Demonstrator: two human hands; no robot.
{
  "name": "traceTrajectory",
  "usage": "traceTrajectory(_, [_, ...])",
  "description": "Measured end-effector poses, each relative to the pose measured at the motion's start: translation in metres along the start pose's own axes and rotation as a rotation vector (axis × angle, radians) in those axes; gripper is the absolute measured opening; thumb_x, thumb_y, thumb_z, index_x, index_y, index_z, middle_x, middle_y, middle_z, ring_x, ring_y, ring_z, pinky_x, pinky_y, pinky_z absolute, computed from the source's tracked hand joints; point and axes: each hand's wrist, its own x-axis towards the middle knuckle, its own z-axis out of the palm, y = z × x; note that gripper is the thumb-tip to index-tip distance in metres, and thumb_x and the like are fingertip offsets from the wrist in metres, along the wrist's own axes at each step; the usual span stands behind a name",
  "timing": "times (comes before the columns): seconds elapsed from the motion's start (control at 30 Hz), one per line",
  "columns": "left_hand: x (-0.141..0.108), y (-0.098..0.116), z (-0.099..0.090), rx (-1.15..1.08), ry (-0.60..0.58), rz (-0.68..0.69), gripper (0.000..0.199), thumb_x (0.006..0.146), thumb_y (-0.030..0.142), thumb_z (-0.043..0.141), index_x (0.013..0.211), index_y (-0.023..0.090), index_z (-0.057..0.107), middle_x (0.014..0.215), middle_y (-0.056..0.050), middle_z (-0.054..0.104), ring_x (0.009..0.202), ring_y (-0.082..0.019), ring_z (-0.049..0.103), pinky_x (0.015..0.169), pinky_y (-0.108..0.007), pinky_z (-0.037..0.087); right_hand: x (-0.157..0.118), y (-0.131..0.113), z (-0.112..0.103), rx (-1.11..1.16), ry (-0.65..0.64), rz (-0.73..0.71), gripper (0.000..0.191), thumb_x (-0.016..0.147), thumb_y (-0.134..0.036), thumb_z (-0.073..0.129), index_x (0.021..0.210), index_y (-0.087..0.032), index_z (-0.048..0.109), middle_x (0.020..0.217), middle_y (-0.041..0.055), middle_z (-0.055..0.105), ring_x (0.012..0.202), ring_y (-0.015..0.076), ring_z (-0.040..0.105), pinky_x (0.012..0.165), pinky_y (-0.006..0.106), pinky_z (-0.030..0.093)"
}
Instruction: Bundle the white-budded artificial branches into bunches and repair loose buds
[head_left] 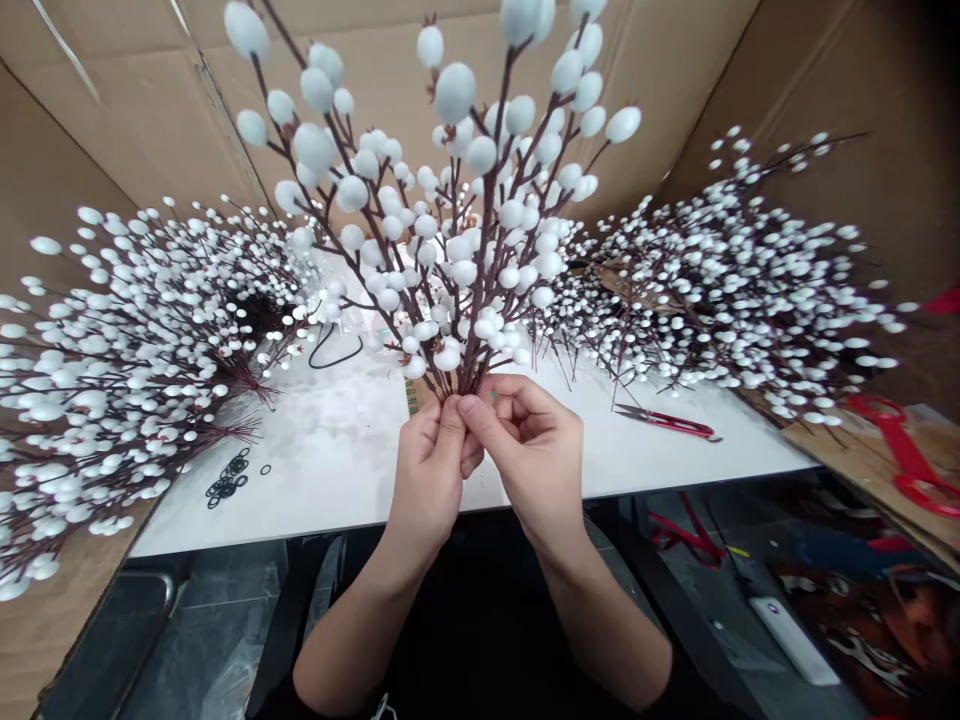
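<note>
Upright in front of me stands a bunch of brown stems with white berries (487,230), held at its base by both hands. My left hand (431,460) pinches the stems from the left, thumb on top. From the right, my right hand (532,445) closes on the same stems, its thumb tip touching my left thumb. The lower stem ends are hidden behind my fingers. Small black rings (225,482) lie in a loose pile on the white table (315,480), to the left of my hands.
Piles of white-berry stems lie at the left (112,350) and right (720,280). Small red snips (671,422) rest on the table's right part, and red-handled scissors (904,450) lie further right. Cardboard (637,90) walls the back. A black cord (335,358) curls behind.
</note>
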Motion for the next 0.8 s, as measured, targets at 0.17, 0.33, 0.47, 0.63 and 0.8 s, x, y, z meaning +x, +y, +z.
traceTrajectory(0.17, [0.0009,-0.0039,0.0008,0.075,0.034,0.021,0.036,0.082,0.048,0.062,0.071,0.014,0.056,0.051,0.007,0.031,0.044,-0.004,0.025,0.040,-0.015,0.020,0.0020,0.0015,0.0054,0.146,0.003,0.060,0.024,0.073,-0.036,0.073,0.077,-0.018,0.057,0.046,-0.0088,0.050,0.035,0.0089,0.049,0.035,0.020,0.045])
traceTrajectory(0.33, [0.0018,-0.0044,-0.0001,0.082,0.054,-0.008,0.038,0.081,0.051,0.061,0.074,0.013,0.060,0.054,0.005,0.036,0.047,-0.005,0.028,0.042,-0.015,0.023,0.0030,0.0041,0.0078,0.192,0.013,0.072,0.025,0.075,-0.038,0.071,0.078,-0.018,0.057,0.050,-0.0074,0.055,0.035,0.0071,0.048,0.034,0.017,0.044])
traceTrajectory(0.47, [0.0025,-0.0034,-0.0020,0.084,0.027,-0.009,0.041,0.081,0.053,0.061,0.074,0.012,0.063,0.052,0.006,0.035,0.045,-0.004,0.025,0.041,-0.016,0.021,0.0055,0.0059,0.0066,0.186,-0.045,0.066,0.027,0.074,-0.036,0.073,0.072,-0.017,0.054,0.055,-0.0082,0.048,0.044,0.0048,0.048,0.040,0.015,0.044])
traceTrajectory(0.63, [0.0024,-0.0050,-0.0018,0.069,0.000,-0.023,0.041,0.080,0.053,0.061,0.076,0.013,0.066,0.048,0.007,0.033,0.043,-0.005,0.025,0.041,-0.017,0.023,0.0075,0.0064,0.0056,0.131,-0.079,0.102,0.042,0.074,-0.038,0.071,0.058,-0.018,0.038,0.053,-0.0087,0.039,0.045,0.0038,0.040,0.038,0.014,0.038])
traceTrajectory(0.8, [0.0030,-0.0060,0.0037,0.080,0.133,-0.034,0.031,0.082,0.044,0.062,0.075,0.014,0.066,0.053,0.004,0.047,0.044,-0.006,0.036,0.041,-0.016,0.027,0.0063,0.0067,0.0079,0.049,-0.080,0.064,0.036,0.080,-0.038,0.064,0.062,-0.020,0.040,0.050,-0.0091,0.038,0.041,0.0043,0.039,0.035,0.014,0.034])
